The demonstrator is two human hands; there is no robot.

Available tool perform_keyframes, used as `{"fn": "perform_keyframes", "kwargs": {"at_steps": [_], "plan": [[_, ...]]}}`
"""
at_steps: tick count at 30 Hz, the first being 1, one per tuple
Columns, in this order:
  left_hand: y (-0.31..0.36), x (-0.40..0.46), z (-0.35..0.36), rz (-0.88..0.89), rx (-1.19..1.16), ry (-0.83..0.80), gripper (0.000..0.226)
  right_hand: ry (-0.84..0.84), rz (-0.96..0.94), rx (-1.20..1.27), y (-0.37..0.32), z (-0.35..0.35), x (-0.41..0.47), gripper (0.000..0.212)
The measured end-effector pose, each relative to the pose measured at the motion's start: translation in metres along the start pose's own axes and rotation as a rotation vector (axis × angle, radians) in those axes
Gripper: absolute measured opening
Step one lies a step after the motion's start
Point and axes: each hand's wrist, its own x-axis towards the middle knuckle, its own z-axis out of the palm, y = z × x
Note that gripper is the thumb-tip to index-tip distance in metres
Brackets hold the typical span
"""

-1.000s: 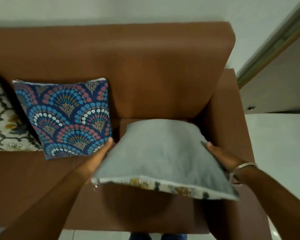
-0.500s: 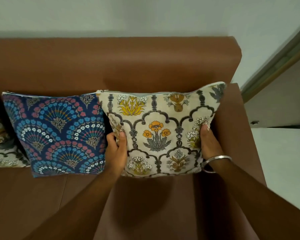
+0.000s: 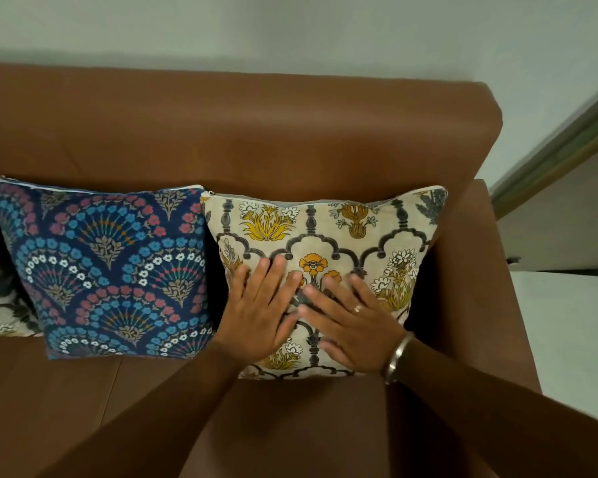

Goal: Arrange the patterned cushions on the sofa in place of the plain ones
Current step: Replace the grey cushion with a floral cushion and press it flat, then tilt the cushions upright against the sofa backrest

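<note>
While the cream square cushion printed with grey arches and yellow flowers stands upright against the backrest of the brown sofa, at the right end by the armrest, I see both hands laid flat on its front face. The left hand lies on the cushion's lower left part, fingers spread and pointing to the far side. The right hand lies just beside it on the lower middle, fingers spread and angled to the far left, their tips touching the left hand's fingers. Neither hand pinches the fabric. A metal bangle rings the right wrist. To the left, touching the cream cushion's edge, a navy square cushion with blue and pink fan motifs leans on the same backrest.
</note>
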Motion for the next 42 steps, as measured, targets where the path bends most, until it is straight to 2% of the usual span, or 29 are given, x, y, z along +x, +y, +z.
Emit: {"fn": "perform_keyframes", "kwargs": {"at_steps": [2, 4, 5, 9, 11, 13, 14, 16, 18, 20, 22, 24, 26, 28, 30, 32, 36, 39, 42], "plan": [[-0.02, 0.015, 0.011, 0.082, 0.094, -0.045, 0.073, -0.06, -0.109, -0.133, 0.023, 0.009, 0.007, 0.071], [-0.044, 0.029, 0.016, 0.06, 0.113, -0.081, 0.077, -0.082, -0.09, -0.195, 0.058, 0.009, 0.011, 0.079], [-0.055, 0.035, 0.017, 0.0, 0.098, -0.092, 0.079, -0.07, -0.003, -0.227, 0.076, 0.005, 0.011, 0.083], [-0.062, 0.044, 0.008, -0.253, -0.022, -0.143, 0.079, -0.086, 0.589, -0.216, 0.117, -0.026, 0.008, 0.098], [-0.049, 0.042, 0.001, -0.328, -0.114, -0.176, 0.076, -0.146, 0.645, -0.118, 0.112, -0.038, 0.01, 0.096], [-0.034, 0.034, -0.007, -0.423, -0.227, -0.169, 0.076, -0.125, 0.718, -0.01, 0.1, -0.048, 0.011, 0.094], [-0.026, 0.024, -0.012, -0.505, -0.292, -0.143, 0.078, -0.081, 0.822, 0.085, 0.091, -0.053, 0.01, 0.095], [-0.002, -0.004, -0.014, -0.763, -0.509, -0.058, 0.082, 0.106, 1.098, 0.424, 0.075, -0.058, 0.0, 0.095], [0.018, -0.025, -0.012, -1.091, -0.876, 0.0, 0.081, 0.26, 1.33, 0.857, 0.064, -0.056, -0.005, 0.079], [0.028, -0.031, -0.004, -1.31, -1.198, -0.026, 0.061, 0.169, 1.486, 1.166, 0.055, -0.052, 0.0, 0.064], [0.03, -0.028, 0.005, -1.331, -1.266, -0.037, 0.059, 0.158, 1.456, 1.246, 0.052, -0.06, 0.01, 0.064], [0.039, -0.021, 0.007, -1.322, -1.266, -0.045, 0.074, 0.175, 1.333, 1.208, 0.056, -0.084, 0.02, 0.072], [0.054, -0.01, 0.005, -1.332, -1.369, -0.046, 0.077, 0.178, 1.198, 1.034, 0.063, -0.111, 0.03, 0.071], [0.066, 0.004, 0.002, -1.341, -1.46, 0.039, 0.074, 0.199, 1.076, 0.89, 0.074, -0.13, 0.039, 0.066], [0.068, 0.019, 0.003, -1.416, -1.503, 0.097, 0.087, 0.156, 1.039, 0.838, 0.08, -0.14, 0.049, 0.066], [0.069, 0.025, 0.006, -1.48, -1.59, 0.088, 0.095, 0.149, 0.984, 0.729, 0.079, -0.144, 0.058, 0.061], [0.079, 0.016, 0.017, -1.456, -1.711, -0.025, 0.104, 0.178, 0.984, 0.546, 0.076, -0.142, 0.074, 0.072], [0.078, 0.018, 0.018, -1.494, -1.638, 0.006, 0.11, 0.12, 1.071, 0.634, 0.077, -0.125, 0.071, 0.079], [0.07, 0.02, 0.024, -1.485, -1.623, -0.033, 0.107, 0.099, 1.086, 0.633, 0.079, -0.118, 0.07, 0.084]]}}
